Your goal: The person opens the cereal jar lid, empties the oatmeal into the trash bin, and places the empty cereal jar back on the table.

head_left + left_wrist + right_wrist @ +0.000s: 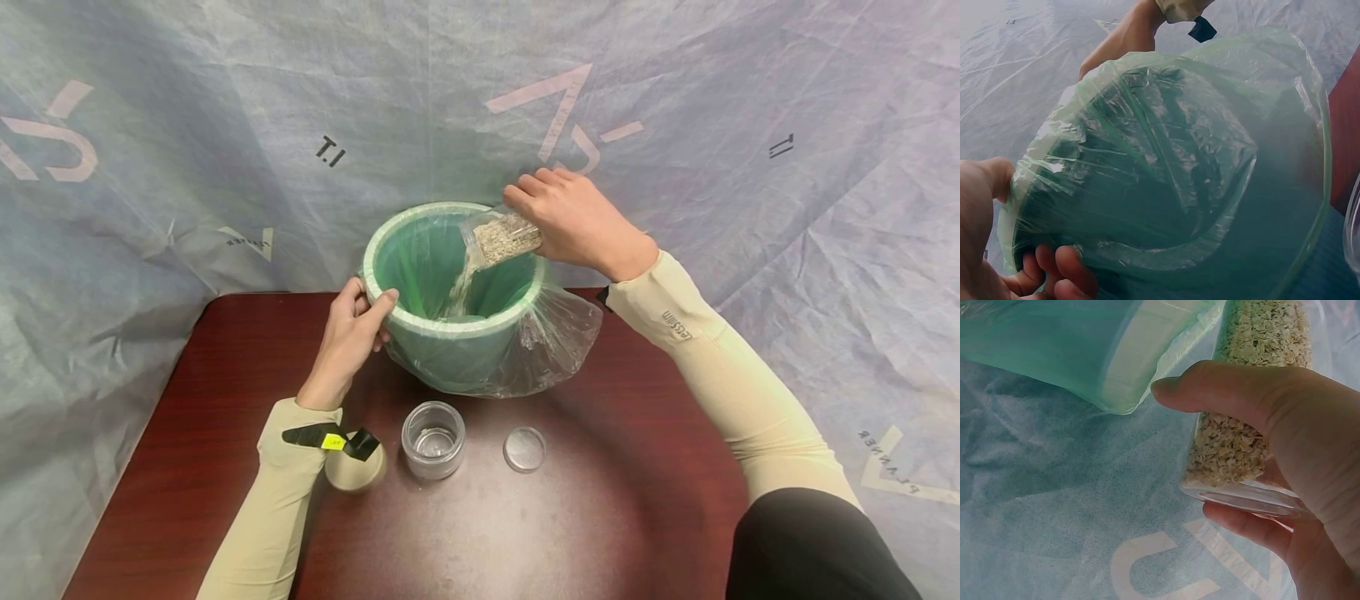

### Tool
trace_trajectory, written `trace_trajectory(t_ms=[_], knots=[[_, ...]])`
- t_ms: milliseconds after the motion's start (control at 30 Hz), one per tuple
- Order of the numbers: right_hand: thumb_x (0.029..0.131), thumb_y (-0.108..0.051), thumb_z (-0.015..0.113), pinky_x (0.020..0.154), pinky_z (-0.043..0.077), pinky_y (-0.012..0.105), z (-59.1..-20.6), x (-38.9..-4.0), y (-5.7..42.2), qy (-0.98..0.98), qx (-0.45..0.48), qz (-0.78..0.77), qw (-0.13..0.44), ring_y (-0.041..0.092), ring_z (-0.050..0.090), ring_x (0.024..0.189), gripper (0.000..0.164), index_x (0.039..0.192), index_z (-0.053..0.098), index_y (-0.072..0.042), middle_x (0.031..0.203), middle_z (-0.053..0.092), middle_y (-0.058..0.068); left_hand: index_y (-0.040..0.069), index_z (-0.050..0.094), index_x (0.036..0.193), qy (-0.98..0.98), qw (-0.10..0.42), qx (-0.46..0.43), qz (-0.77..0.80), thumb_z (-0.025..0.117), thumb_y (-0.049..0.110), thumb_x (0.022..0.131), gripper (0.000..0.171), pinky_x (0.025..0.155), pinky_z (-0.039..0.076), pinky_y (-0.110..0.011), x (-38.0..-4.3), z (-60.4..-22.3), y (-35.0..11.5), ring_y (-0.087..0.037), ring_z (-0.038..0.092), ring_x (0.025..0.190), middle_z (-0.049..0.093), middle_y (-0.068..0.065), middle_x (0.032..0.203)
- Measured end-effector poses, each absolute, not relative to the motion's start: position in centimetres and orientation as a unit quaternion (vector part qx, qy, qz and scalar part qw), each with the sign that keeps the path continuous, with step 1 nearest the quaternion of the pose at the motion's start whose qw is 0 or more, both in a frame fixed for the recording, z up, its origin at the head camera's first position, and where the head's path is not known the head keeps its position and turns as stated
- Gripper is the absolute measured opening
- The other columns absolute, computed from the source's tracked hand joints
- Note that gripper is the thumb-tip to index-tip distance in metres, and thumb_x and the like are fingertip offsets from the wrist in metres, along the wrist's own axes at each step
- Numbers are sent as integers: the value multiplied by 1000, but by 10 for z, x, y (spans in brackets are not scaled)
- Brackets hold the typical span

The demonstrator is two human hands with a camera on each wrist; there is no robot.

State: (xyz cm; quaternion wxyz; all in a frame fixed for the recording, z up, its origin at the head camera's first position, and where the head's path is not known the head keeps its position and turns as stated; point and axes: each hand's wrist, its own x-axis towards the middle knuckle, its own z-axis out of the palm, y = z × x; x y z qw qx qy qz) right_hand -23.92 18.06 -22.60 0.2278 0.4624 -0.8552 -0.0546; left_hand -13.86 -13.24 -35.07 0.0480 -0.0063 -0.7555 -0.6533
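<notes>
My right hand grips a clear jar of oat flakes, tipped over the mouth of a green bin. Flakes stream from the jar's mouth down into the bin. A thin clear plastic bag lines the bin and hangs folded over its pale rim, bulging out at the right. At the bin's left side, my left hand holds the lined rim, thumb on top and fingers curled below. In the left wrist view the fingers show against the green bin wall.
On the dark red table, in front of the bin, stand an open clear jar and a small clear round lid. A beige round lid lies partly under my left wrist strap. A grey sheet hangs behind the table.
</notes>
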Motion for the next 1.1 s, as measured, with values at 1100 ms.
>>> trace_trajectory(t_ms=[1100], knots=[[74, 11, 67, 87, 54, 53, -226, -238, 179, -856, 462, -50, 226, 41, 64, 91, 46, 118, 65, 1, 102, 68, 17, 11, 52, 106, -755, 50, -10, -654, 69, 37, 103, 30, 55, 47, -25, -138, -351, -133, -15, 56, 60, 60, 3, 74]])
